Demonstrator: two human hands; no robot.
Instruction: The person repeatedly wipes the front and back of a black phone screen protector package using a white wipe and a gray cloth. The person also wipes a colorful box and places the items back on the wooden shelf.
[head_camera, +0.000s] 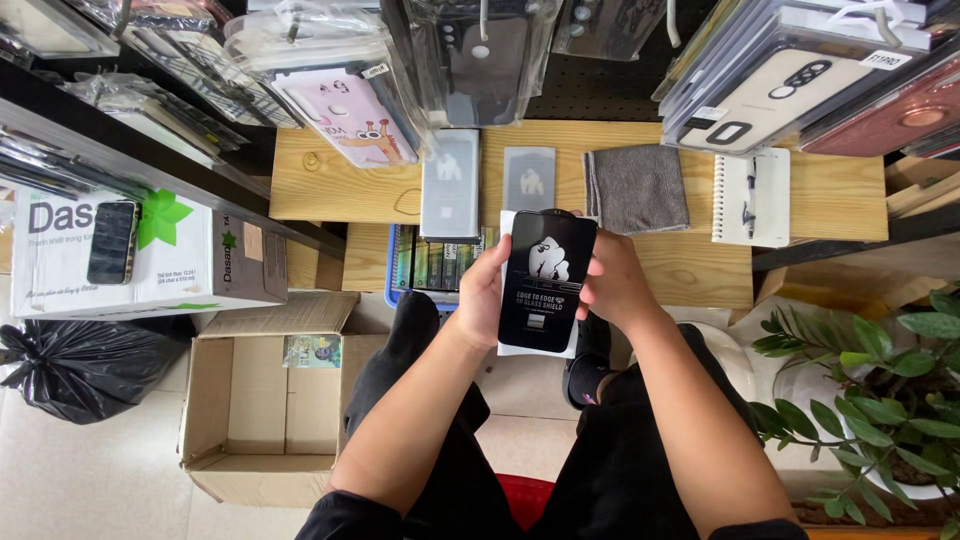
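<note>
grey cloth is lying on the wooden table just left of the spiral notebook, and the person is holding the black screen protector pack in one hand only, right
Not quite. The grey cloth does lie on the wooden table just left of the spiral notebook, but the black screen protector pack is held in both hands: the left hand grips its left edge and the right hand its right edge. The head view shows this.

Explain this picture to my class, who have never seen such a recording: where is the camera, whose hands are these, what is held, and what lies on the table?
There is one picture, taken by a camera on a seated person's head, looking down. The left hand and right hand hold a flat black packet between them, with a white sheet behind it. On the wooden table lie two grey packets, a grey cloth and a spiral notebook. An open cardboard box sits on the floor.
</note>
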